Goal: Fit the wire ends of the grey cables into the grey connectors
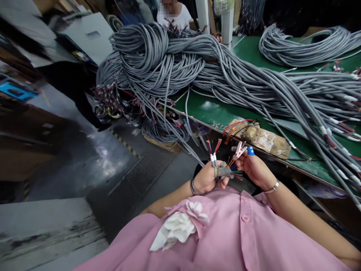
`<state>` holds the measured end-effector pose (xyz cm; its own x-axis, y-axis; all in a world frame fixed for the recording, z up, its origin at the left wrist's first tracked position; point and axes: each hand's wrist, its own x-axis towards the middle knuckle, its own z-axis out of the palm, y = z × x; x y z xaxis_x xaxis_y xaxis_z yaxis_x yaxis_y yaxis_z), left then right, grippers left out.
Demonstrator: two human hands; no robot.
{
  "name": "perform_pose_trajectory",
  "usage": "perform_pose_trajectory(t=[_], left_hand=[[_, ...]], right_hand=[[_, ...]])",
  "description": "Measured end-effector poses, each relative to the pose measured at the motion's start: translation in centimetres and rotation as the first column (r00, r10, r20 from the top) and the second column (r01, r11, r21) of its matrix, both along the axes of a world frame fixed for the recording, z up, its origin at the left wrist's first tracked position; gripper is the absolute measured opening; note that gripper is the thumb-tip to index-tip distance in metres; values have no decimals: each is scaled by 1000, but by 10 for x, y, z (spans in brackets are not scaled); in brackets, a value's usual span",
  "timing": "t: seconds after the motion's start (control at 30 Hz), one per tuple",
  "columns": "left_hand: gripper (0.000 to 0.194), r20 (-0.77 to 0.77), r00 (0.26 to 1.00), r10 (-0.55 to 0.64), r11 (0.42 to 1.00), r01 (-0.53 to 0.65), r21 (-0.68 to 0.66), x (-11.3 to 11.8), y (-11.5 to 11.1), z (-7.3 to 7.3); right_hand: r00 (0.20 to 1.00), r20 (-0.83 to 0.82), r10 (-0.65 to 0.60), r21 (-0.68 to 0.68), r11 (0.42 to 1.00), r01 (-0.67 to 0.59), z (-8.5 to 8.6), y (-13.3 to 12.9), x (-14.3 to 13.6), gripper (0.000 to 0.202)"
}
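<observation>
Bunched in my left hand [208,177] are grey cables [214,164], their white-wrapped ends and bare coloured wires [216,146] sticking up above the fist. Grey covers wrap some of its fingers. Thin green, orange and dark wires [236,173] fan out between my two hands. My right hand [255,171] is closed close by, with a blue cover [251,151] on the thumb. At its fingertips is a small pale pink clip [239,150], which it appears to pinch. How the clip meets the wires is too small to tell.
A green workbench [208,107] carries large coils of grey cable [146,49] and long bundles running right. On its front edge lies a wooden block [262,141] with tape and red and orange wires. Another person [180,15] is behind the bench. More coiled cable [166,131] lies below.
</observation>
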<state>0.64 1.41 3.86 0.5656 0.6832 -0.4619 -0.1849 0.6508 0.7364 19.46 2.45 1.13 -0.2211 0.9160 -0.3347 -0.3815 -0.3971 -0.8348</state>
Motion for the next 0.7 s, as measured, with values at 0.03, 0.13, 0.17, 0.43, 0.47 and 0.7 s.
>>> perform_pose_trajectory(t=[0.03,0.13,0.17,0.43,0.47,0.7], left_hand=[[27,12,999,-35,999,35,-8,1,2,2],[25,31,996,-89,996,90,-25,4,7,3],[25,35,995,-94,995,95,-29,6,8,2],[27,48,994,-100,994,103,-48,10,14,-3],[27,46,994,-103,993,105,-49,10,15,-4],[26,12,994,-111,992,112,-55,13,16,-13]], right_hand=[[1000,11,25,21,999,-26,2,1,-2,49],[988,141,-60,162,986,37,4,2,-7,45],[972,196,-131,223,971,86,3,2,-9,46],[976,-115,-185,-20,983,184,1,12,-17,50],[967,-153,-203,-58,979,196,1,13,-17,48],[940,-233,-248,-95,968,232,-3,14,-17,41]])
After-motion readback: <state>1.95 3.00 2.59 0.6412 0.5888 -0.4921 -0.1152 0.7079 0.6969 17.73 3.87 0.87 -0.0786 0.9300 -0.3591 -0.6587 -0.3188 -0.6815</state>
